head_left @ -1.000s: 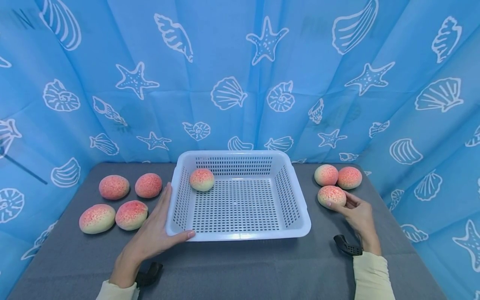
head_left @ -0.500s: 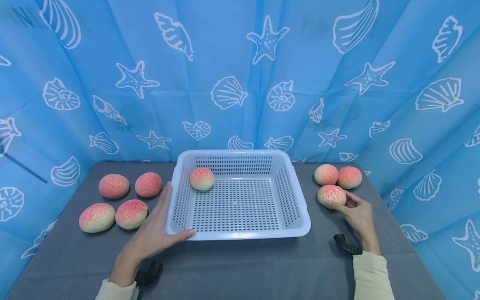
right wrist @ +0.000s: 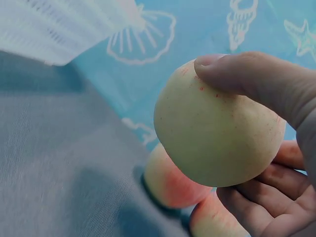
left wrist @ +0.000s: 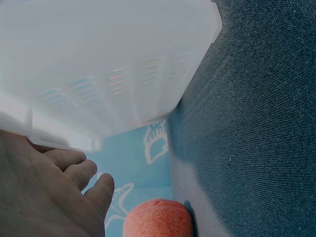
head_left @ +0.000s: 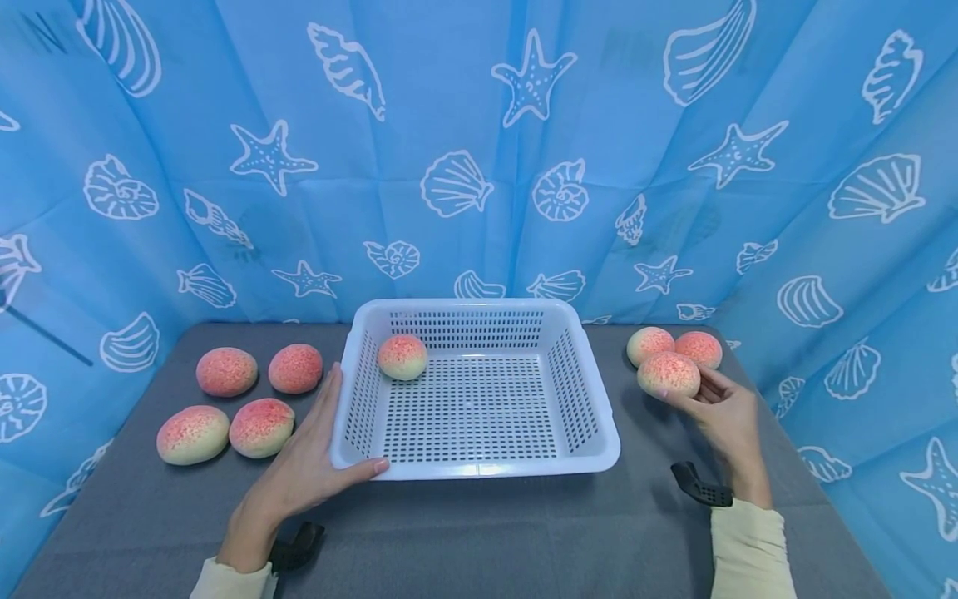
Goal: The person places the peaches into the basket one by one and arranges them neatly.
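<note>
Peach [head_left: 669,373] held just above the grey table [head_left: 479,532], pinched in my right grip [head_left: 722,416] near two others [head_left: 649,345]. I have my left grip [head_left: 308,457] spread at the left end of the white basket [head_left: 524,469], thumb along its front rim; another peach [head_left: 402,357] sits inside.

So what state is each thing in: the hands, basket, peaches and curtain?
Basket: right way up
Inside peach: lying alone in the basket
Left hand: against the basket, thumb on its near rim
Right hand: holding a peach
Held peach: lifted off the table
Four left peaches: on the table
Two right peaches: on the table
Curtain: hanging, creased
</note>
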